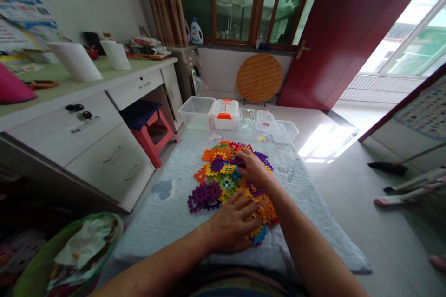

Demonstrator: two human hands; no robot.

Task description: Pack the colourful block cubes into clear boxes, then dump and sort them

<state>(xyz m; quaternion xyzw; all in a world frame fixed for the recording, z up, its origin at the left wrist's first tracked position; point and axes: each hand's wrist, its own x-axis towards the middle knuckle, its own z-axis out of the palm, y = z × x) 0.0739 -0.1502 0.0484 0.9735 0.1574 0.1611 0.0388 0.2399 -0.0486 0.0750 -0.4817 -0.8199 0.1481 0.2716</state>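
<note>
A heap of flat, interlocking plastic tiles (223,174) in purple, orange, yellow, green and blue lies on a pale blue cloth (167,204) over a low table. My left hand (232,225) lies palm down on the near edge of the heap, fingers stretched over orange and yellow tiles. My right hand (254,167) reaches into the far side of the heap, fingers curled and pinching among purple and yellow tiles; which tile it holds is hidden.
Clear plastic tubs (197,111) and a white box with orange latches (225,113) stand at the table's far end. A white drawer unit (104,139) and red stool (153,132) are left. A green bin (69,250) sits near left. A broom (397,164) lies right.
</note>
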